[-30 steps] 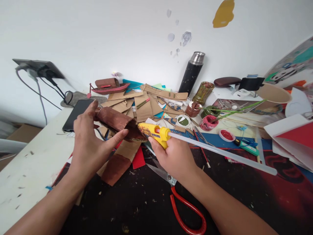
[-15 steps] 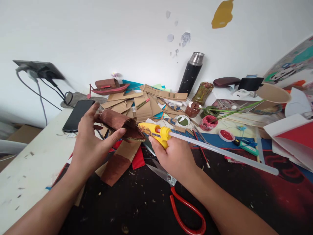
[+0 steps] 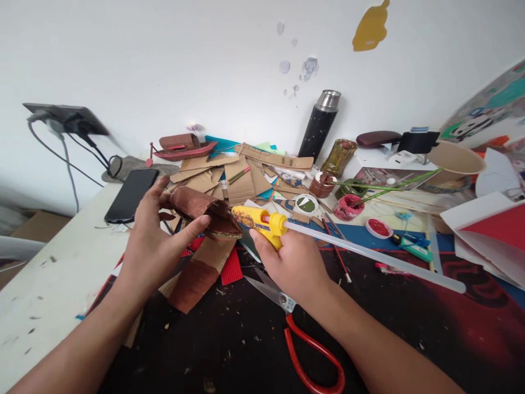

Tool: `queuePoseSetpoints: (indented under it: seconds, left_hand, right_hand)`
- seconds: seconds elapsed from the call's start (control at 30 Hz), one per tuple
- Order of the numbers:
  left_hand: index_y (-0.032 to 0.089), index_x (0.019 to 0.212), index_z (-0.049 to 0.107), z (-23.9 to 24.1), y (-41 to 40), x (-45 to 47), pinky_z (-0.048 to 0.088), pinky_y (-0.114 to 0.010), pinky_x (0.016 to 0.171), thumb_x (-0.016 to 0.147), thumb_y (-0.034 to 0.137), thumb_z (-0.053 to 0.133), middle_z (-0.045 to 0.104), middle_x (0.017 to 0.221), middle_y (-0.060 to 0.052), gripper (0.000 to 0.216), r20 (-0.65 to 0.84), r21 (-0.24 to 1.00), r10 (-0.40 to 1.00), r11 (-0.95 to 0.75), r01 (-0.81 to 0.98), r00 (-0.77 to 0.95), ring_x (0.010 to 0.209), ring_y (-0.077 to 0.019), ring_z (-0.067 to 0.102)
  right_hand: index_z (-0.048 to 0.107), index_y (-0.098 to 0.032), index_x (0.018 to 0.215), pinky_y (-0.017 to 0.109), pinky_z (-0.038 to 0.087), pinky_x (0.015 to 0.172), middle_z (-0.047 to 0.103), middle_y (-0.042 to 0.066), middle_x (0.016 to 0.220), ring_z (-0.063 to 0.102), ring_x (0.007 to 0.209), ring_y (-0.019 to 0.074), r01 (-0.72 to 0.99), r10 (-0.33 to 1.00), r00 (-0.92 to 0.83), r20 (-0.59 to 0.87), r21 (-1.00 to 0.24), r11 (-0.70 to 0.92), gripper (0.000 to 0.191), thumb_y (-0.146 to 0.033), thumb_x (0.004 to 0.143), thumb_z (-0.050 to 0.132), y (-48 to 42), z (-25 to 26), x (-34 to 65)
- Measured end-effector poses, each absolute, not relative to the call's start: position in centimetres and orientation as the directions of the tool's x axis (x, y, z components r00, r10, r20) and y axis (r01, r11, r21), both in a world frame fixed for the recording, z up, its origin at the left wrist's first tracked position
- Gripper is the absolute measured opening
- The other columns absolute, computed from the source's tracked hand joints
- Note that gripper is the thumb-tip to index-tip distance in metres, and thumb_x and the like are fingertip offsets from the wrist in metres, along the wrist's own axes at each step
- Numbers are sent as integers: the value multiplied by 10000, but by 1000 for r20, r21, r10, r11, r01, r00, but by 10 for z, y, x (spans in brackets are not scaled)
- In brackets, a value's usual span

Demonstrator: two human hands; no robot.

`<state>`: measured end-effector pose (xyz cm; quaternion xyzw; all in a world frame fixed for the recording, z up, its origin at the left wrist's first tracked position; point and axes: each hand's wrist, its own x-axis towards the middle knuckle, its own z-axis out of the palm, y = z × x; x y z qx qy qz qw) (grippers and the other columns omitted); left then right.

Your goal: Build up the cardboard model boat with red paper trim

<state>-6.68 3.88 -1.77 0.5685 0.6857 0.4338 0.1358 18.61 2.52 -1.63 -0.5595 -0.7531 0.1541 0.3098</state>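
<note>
My left hand (image 3: 158,232) is closed on a small brown cardboard boat (image 3: 199,205) with a curved roof, thumb along its near side and fingers behind. In my right hand (image 3: 293,262) is a yellow hot glue gun (image 3: 258,219), its long translucent glue stick (image 3: 381,254) poking out toward the right. The gun's nozzle end is close to the boat's right end; whether they touch is hidden. Below the boat lie a brown-painted cardboard strip (image 3: 194,282) and a red corrugated piece (image 3: 233,267). Scissors (image 3: 314,350) with red handles rest under my right wrist.
Cardboard scraps (image 3: 241,183) pile up behind my hands, beside a finished-looking red boat (image 3: 184,148). A black flask (image 3: 320,126) leans near the wall. Paint jars (image 3: 348,207) stand at the right. A phone (image 3: 131,194) lies at the left, and a cutter (image 3: 412,246) at the right.
Both hands keep nearly the same place. The boat has tilted very slightly in my left hand, and the whole view has shifted a little.
</note>
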Motion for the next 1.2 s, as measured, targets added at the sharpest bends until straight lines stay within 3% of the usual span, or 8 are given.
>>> queuePoseSetpoints:
  seconds: [0.4, 0.77, 1.0, 1.2]
  left_hand:
    - [166, 1696, 462, -7, 37, -59, 561, -579, 1051, 699, 778, 810, 673, 1464, -185, 1221, 192, 797, 915, 66, 600, -355, 1106, -339, 680]
    - [180, 1687, 461, -3, 34, -57, 567, -559, 1036, 745, 762, 800, 682, 1454, -171, 1158, 174, 809, 919, 71, 584, -353, 1128, -340, 688]
    - [268, 1580, 556, -1, 33, -57, 609, -554, 988, 820, 692, 789, 712, 1365, -127, 901, 191, 810, 925, 41, 585, -329, 1170, -383, 704]
    - [295, 1557, 573, -1, 31, -57, 602, -556, 1015, 816, 700, 791, 706, 1425, -117, 872, 164, 839, 931, 42, 542, -326, 1185, -384, 709]
  right_hand:
    - [818, -175, 946, 379, 591, 715, 840, 148, 877, 832, 832, 340, 711, 935, -192, 297, -615, 341, 435, -504, 1091, 572, 26, -17, 189]
    - [811, -197, 916, 347, 578, 674, 814, 117, 802, 801, 765, 298, 702, 929, -169, 328, -622, 347, 415, -511, 1079, 594, 26, -18, 189]
    - [825, -179, 1076, 366, 614, 714, 846, 141, 925, 825, 863, 323, 662, 917, -150, 369, -652, 370, 397, -496, 1079, 587, 26, -18, 189]
    - [820, -198, 967, 378, 624, 751, 820, 132, 858, 822, 872, 329, 671, 928, -150, 341, -654, 349, 405, -527, 1075, 610, 25, -19, 190]
